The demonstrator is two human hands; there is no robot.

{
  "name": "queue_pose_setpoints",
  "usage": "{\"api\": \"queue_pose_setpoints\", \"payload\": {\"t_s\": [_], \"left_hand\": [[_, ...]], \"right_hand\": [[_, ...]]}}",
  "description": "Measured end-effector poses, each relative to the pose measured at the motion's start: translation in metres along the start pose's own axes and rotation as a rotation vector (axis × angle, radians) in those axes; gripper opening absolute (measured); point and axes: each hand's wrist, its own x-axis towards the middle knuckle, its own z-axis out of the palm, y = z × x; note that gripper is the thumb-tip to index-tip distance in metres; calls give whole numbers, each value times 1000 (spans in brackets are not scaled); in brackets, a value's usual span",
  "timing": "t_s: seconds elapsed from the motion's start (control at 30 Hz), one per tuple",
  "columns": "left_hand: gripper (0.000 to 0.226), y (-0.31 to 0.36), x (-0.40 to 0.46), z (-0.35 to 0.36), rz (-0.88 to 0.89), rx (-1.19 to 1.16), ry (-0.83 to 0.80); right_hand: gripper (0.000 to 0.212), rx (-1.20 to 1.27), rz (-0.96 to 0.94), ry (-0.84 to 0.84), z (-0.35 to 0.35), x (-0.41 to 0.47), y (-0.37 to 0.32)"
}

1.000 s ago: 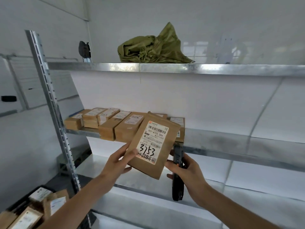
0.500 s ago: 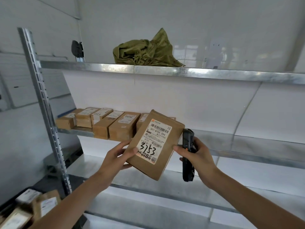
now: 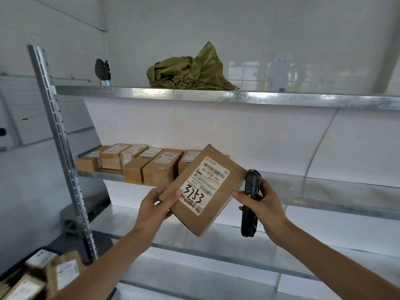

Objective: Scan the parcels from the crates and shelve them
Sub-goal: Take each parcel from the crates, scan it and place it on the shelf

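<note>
My left hand (image 3: 151, 210) pinches the parcel (image 3: 203, 189) by one corner; my right hand (image 3: 263, 207) grips the scanner (image 3: 250, 204). Tilted, it may slip.

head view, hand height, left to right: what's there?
Perforated grey metal shelf upright → left hand → flat brown cardboard parcel marked 3153 → black handheld scanner → right hand.

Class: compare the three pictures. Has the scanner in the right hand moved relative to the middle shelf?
Yes. The scanner has risen: its top was below the middle shelf edge a second ago and now stands level with it, gripped in the right hand.
</note>
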Motion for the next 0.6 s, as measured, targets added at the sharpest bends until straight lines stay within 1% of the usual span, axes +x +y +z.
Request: {"api": "queue_pose_setpoints", "payload": {"t_s": [0.1,0.2,0.27,0.4,0.43,0.6], "left_hand": [[38,-5,0,10,31,-44,96],[36,-8,3,19,46,-79,164],[38,-14,7,22,27,-68,214],[64,-21,11,23,-50,-83,304],[63,-22,12,24,-62,-88,309],[31,-31,11,25,-67,-124,212]], "right_hand": [[70,-7,12,16,-2,-1,6],[62,-29,20,22,-7,-4,15],[61,-57,30,17,-10,-6,19],[52,-119,53,-16,-20,-11,23],[50,-138,62,-23,-23,-12,24],[48,-176,132,-92,-40,-12,30]]}}
